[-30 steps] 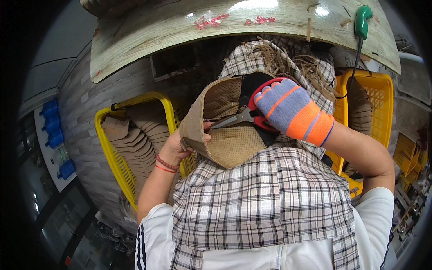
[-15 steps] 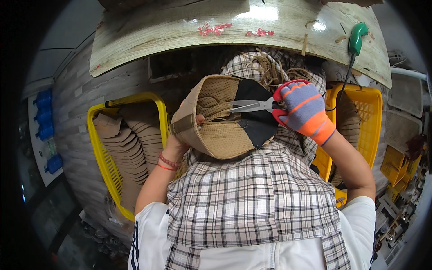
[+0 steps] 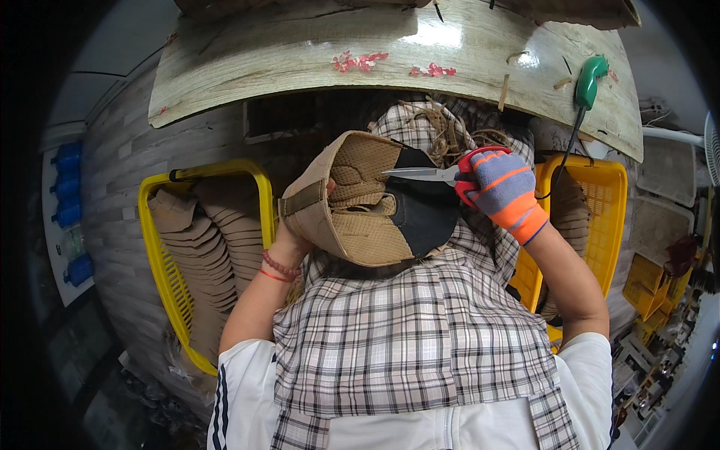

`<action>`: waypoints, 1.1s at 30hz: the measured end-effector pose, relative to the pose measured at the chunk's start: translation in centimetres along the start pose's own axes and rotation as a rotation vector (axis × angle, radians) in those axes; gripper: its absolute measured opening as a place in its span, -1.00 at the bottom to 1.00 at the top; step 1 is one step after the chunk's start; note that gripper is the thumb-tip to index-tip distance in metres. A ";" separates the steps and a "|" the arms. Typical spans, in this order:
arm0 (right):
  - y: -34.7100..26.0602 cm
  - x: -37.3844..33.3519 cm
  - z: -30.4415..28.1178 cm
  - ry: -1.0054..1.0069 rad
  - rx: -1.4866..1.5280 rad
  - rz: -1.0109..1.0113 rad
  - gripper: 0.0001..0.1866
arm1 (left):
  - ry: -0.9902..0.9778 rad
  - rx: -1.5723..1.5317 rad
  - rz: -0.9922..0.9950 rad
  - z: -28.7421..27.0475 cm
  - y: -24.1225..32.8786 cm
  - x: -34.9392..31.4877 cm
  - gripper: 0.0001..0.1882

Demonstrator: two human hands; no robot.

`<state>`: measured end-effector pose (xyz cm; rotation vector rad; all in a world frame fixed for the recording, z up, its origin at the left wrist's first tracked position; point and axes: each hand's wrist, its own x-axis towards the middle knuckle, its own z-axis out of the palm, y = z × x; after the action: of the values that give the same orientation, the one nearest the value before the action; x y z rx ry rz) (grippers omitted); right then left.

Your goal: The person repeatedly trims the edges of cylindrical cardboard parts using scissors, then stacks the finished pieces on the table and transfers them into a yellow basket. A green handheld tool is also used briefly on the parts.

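Note:
My bare left hand (image 3: 294, 237) is closed on the left side of a bowl-shaped piece of tan and black fabric (image 3: 371, 232). Its thumb reaches over the rim, while most of the fingers are hidden behind the piece. Tan textured lining with an opening in the middle shows inside, and a darker strip crosses the outside at the left. In a grey and orange glove, my right hand (image 3: 502, 189) grips red-handled scissors (image 3: 420, 174). The blades point left, look together, and lie over the fabric's inside.
Yellow baskets stand on both sides, the left basket (image 3: 268, 199) and the right basket (image 3: 616, 217), with stacked tan pieces (image 3: 206, 262) inside. Ahead is a wooden table (image 3: 300, 64) bearing a green corded tool (image 3: 591, 81). Cut strips (image 3: 446, 131) lie on the plaid cloth under the table's edge.
The scissor blades have come together from slightly apart. My right hand has turned and shifted a little, and the opening in the lining shows more. My left hand keeps its hold.

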<state>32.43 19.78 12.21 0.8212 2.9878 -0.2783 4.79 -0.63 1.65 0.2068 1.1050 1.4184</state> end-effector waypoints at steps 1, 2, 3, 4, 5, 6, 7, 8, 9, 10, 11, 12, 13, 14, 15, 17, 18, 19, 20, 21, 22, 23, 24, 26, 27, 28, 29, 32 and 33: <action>-0.4 0.4 -0.4 0.052 0.030 -0.021 -0.62 | -0.013 0.055 0.021 -0.4 -0.2 0.0 -0.59; -0.8 0.6 -0.6 0.103 0.061 -0.043 -0.62 | -0.023 0.108 0.045 -0.7 -0.3 -0.1 -0.58; -1.0 0.9 -0.5 0.068 0.008 -0.052 -0.63 | -0.052 0.228 0.090 -0.7 -0.1 -0.2 -0.57; -1.0 0.9 -0.3 0.053 0.001 -0.060 -0.64 | -0.057 0.287 0.117 -0.6 0.1 -0.2 -0.55; -0.9 1.0 0.1 0.038 -0.006 -0.067 -0.65 | -0.062 0.347 0.143 -0.3 0.3 -0.3 -0.53; -0.8 1.2 0.5 0.023 -0.014 -0.079 -0.66 | -0.040 0.346 0.154 0.5 0.8 -0.4 -0.50; -0.4 1.1 0.6 0.014 -0.031 -0.081 -0.68 | -0.076 0.359 0.196 1.1 1.7 -0.6 -0.51; -0.2 0.8 0.6 0.022 0.028 -0.013 -0.67 | -0.113 0.370 0.235 1.7 2.5 -0.8 -0.52; -0.2 0.3 0.6 0.029 0.085 0.058 -0.66 | -0.216 0.392 0.303 2.2 3.6 -0.9 -0.55; -0.1 -0.2 0.6 0.036 0.141 0.129 -0.66 | -0.289 0.349 0.343 2.4 4.0 -0.6 -0.57; 0.3 -0.7 0.7 0.017 0.209 0.147 -0.64 | -0.363 0.303 0.380 2.5 4.4 -0.3 -0.59; -0.3 -0.9 0.1 -0.124 0.309 0.189 -0.62 | -0.401 0.194 0.389 2.6 4.4 0.2 -0.59; -1.0 -1.2 -1.0 -0.266 0.413 0.232 -0.59 | -0.381 0.156 0.368 2.0 4.2 0.5 -0.58; -1.4 -1.1 -2.2 -0.410 0.515 0.274 -0.56 | -0.361 0.117 0.350 1.5 3.9 0.8 -0.57; -1.4 -0.8 -3.6 -0.621 0.636 0.204 -0.48 | -0.281 0.145 0.307 -0.6 2.9 1.0 -0.55; 0.7 -1.8 -0.5 -0.838 1.133 -0.016 -0.33 | -0.168 0.143 0.172 -2.1 2.4 2.3 -0.56; 1.1 -1.5 -0.2 -1.161 1.313 0.053 -0.24 | -0.107 0.139 0.106 -2.0 2.7 2.7 -0.56; 1.0 -1.4 0.1 -1.191 1.379 0.100 -0.16 | -0.073 0.034 0.040 -1.6 2.5 3.2 -0.57; 0.7 -1.4 0.4 -1.220 1.444 0.147 -0.09 | -0.040 -0.072 -0.025 -1.3 2.6 3.7 -0.58; 0.5 -1.2 0.6 -1.260 1.503 0.188 -0.01 | -0.065 -0.095 -0.040 -1.4 2.6 4.1 -0.60; 0.5 -0.9 0.8 -1.226 1.489 0.188 0.02 | -0.093 -0.117 -0.054 -1.5 2.6 4.6 -0.62; 0.5 -0.6 0.9 -1.192 1.476 0.186 0.05 | -0.099 -0.100 -0.040 -1.4 2.4 4.8 -0.62; 0.5 -0.4 0.9 -1.181 1.480 0.186 0.07 | -0.110 -0.083 -0.029 -0.8 2.8 4.8 -0.63; 0.4 0.1 0.6 -1.190 1.500 0.186 0.08 | -0.141 0.327 0.183 -2.8 2.0 5.0 -0.59; 0.4 0.3 0.5 -1.203 1.522 0.191 0.08 | -0.176 0.322 0.215 -2.8 2.0 4.8 -0.58; 0.5 0.4 0.9 -1.249 1.563 0.199 0.05 | -0.302 0.350 0.180 -2.9 2.3 5.1 -0.55; 0.5 0.6 1.2 -1.298 1.600 0.211 0.02 | -0.430 0.378 0.146 -3.1 2.7 5.3 -0.52; 0.4 1.8 0.8 -1.108 1.423 0.028 -0.07 | -0.790 -0.110 0.101 -3.8 2.1 6.5 -0.51; 0.2 2.1 0.6 -1.080 1.384 -0.009 -0.11 | -0.849 -0.273 0.078 -3.7 2.0 6.6 -0.52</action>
<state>30.68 20.92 11.43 0.3492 1.4660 -2.0253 -0.66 3.64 -2.07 0.5928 0.2067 1.3265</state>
